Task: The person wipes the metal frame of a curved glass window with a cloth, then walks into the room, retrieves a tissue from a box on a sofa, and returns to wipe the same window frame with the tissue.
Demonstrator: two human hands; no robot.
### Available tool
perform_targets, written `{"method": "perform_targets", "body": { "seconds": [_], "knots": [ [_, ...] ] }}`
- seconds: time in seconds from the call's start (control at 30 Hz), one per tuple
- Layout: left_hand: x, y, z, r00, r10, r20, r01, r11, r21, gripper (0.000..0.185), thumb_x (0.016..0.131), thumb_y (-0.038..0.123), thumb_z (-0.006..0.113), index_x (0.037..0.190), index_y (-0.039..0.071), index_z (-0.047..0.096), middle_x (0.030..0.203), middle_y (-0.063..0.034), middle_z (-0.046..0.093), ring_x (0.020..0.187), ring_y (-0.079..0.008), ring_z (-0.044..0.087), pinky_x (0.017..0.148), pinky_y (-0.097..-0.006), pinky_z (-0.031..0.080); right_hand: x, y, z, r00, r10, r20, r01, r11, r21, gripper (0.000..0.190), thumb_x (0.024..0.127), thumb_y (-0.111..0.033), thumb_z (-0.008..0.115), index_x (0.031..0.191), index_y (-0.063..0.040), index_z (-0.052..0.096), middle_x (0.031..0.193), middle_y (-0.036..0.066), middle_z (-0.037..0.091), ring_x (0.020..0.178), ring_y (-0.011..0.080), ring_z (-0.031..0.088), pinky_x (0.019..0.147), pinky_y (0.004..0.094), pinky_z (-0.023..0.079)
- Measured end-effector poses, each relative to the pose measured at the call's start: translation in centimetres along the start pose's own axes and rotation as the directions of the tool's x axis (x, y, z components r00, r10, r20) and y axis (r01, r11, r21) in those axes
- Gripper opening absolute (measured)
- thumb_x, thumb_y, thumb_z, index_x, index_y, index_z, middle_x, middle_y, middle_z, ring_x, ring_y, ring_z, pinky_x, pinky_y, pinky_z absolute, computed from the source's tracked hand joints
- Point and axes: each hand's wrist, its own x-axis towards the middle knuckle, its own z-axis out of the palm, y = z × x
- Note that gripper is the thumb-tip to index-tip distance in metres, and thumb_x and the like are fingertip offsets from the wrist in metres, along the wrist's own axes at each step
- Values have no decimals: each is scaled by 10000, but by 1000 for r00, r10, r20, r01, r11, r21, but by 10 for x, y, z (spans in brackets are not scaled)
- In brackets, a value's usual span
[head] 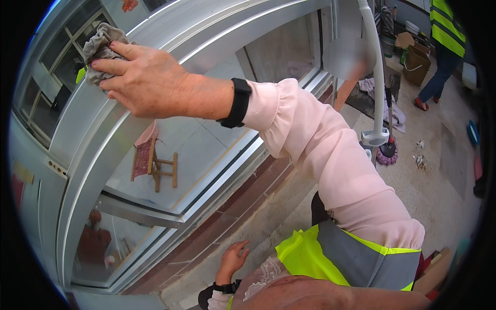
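A crumpled grey cloth (102, 48) is pressed under the spread fingers of my right hand (147, 79), against the upper part of a metal-framed window at the upper left. The arm reaches across the view in a pink sleeve with a black wrist band. The silvery window frame (87, 155) curves around glass panes, and a folding wooden chair or stool (144, 161) with a red seat shows through the glass. My left hand (233, 260) hangs low near the bottom middle, fingers loosely apart and holding nothing, beside the ledge below the window.
A white upright pole (378, 77) stands to the right of the window. Beyond it are a mop with a purple head (387, 153), a brown bucket (416, 65), a dark mat with cloths and debris (420, 159) on the floor. Another person in a yellow vest (447, 29) stands at the upper right.
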Motion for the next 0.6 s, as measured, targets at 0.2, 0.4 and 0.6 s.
{"method": "perform_targets", "body": {
  "seconds": [0.2, 0.4, 0.6],
  "knots": [
    [-32, -19, -2, 998, -59, -39, 61, 997, 49, 357, 925, 255, 660, 1273, 171, 661, 1148, -109, 680, 1013, -291, 666, 859, -388, 531, -77, 167, -136, 774, 630, -72, -628, 746, -224, 300, 975, -220, 536, 1117, -40, 730, 1302, 165, 642, 1232, 338, 587, 1021, 383, 476],
    [-54, -31, 1, 993, -32, -114, 39, 998, 58, 350, 930, 262, 651, 1268, 174, 662, 1128, -113, 684, 1010, -308, 658, 852, -403, 526, -49, 204, -153, 572, 811, -122, -734, 440, -518, 388, 966, -372, 534, 1057, -32, 697, 984, 222, 708, 983, 428, 652, 872, 500, 511],
    [-37, -29, 6, 989, 92, -119, -82, 993, 79, 347, 928, 260, 651, 1264, 172, 664, 1134, -127, 684, 1015, -319, 654, 847, -406, 527, -17, 8, -25, 938, 345, 30, -299, 852, -430, 254, 843, -281, 704, 964, -58, 709, 992, 167, 668, 890, 320, 667, 774, 391, 529]
  ]
}}
